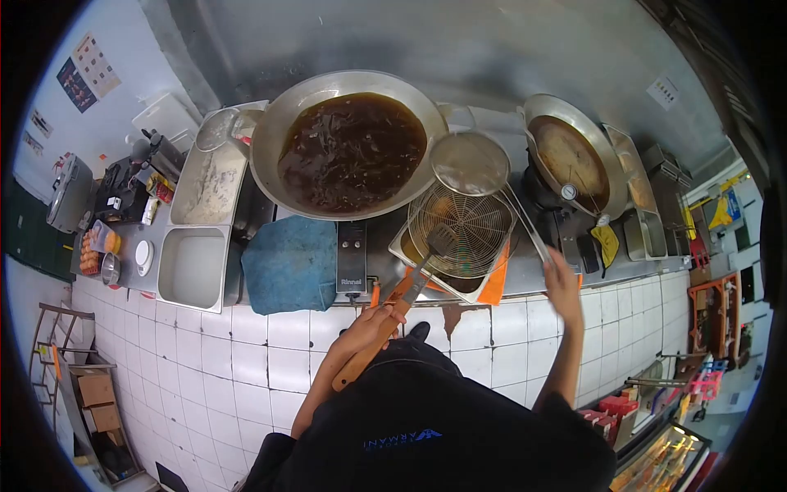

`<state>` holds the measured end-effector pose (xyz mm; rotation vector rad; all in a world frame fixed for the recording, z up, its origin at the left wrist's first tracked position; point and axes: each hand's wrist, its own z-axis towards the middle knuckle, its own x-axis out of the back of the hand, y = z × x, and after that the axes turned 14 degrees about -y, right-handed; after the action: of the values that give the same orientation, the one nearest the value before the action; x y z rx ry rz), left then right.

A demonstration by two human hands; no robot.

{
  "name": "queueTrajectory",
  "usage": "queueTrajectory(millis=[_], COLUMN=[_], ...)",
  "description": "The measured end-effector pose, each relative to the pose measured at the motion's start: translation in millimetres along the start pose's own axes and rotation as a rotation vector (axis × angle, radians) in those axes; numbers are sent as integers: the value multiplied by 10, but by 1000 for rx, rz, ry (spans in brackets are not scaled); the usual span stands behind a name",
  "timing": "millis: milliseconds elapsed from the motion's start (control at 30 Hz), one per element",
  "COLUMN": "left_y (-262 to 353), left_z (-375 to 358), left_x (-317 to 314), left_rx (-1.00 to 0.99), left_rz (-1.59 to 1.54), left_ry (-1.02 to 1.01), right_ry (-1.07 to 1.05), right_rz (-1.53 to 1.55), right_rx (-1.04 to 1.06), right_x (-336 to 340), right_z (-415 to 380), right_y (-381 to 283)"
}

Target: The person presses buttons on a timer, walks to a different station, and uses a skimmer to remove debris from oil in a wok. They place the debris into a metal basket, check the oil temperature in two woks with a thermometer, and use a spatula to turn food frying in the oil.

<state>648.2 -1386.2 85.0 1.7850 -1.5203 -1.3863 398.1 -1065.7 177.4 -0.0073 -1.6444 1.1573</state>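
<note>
White-tiled floor (262, 373), dark grout; grey metal wall (508, 49); posters (88, 72) on pale wall, left; metal counter (525, 275).

Large wok (264, 156): you have open room above its dark liquid, inside the raised rim.
Between the woks: the fine strainer (470, 164) stands in your way, its handle slanting down to your right hand (562, 287).
Wire skimmer (484, 217): the spatula (443, 239) in your left hand (373, 330) crosses above it, blocking you there.
Blue cloth (288, 264): low; you can pass over it.
Right wok (616, 152): a dial (568, 192) obstructs your near side.
</note>
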Motion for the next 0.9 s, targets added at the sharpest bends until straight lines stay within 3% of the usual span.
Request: queueTrajectory(millis=[33,100,167,300,700,900], left_y=[-7,-35,-23,11,62,30], left_z=[17,34,50,74,64,81], left_x=[12,48,64,69,89,197], left_rx=[5,11,4,5,-15,12], left_rz=[-1,-51,-42,-22,34,54], left_ry=[-1,-9,-7,-10,-37,-95], right_ry=[133,65,-55,39,60,49], right_rz=[-194,-248,-422,-402,-321,-97], right_rx=[142,-274,-343,-377,-436,-536], right_x=[-183,-510,-791,-1016,-1172,-1252], right_z=[-172,-497,-668,-742,-772,-785], right_y=[71,-107,16,-6,-125,46])
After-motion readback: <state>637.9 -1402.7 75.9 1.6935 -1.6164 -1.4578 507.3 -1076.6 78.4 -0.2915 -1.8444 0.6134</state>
